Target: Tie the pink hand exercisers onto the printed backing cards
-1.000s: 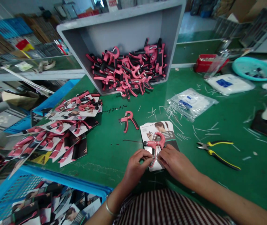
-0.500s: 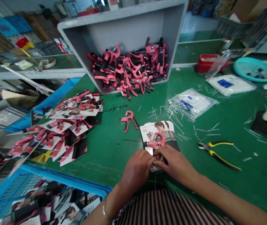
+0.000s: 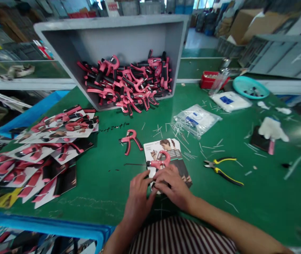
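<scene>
A pink and black hand grip strengthener lies on a small stack of printed backing cards in front of me. My left hand closes its fingers at the lower left of the grip's handles. Over the handles, my right hand has its fingers bent and pressed together. The fingertips of both hands meet there and cover the handle ends; any small piece between them is hidden. A second hand grip strengthener rests on the table just left of the cards, untouched.
A grey crate on its side holds many grips. Carded grips are piled at left, above a blue basket. Yellow-black cutting pliers, loose white ties, plastic bags and a white glove lie rightward.
The view has swung right, so things appear farther left. My left fingers have spread a little from their tight fist; both hands stay at the grip's handles.
</scene>
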Motion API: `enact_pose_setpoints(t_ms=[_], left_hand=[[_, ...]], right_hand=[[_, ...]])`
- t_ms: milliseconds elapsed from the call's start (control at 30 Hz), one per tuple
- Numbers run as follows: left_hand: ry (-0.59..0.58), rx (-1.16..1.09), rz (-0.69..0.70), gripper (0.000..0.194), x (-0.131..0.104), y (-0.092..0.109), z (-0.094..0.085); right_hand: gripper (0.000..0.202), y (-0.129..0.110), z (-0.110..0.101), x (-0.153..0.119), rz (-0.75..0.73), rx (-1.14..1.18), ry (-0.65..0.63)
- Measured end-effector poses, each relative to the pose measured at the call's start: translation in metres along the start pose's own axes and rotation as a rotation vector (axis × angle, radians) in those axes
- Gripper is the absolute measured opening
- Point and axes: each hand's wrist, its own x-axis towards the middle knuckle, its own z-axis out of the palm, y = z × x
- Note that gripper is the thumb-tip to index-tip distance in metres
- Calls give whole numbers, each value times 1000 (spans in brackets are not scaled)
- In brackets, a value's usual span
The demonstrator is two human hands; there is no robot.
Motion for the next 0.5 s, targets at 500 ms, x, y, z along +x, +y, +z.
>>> enact_pose_setpoints(t_ms=[500], left_hand=[[-39, -1086, -726, 39, 23, -12, -47]], right_hand=[[83, 161, -192, -125, 359, -760, -108]])
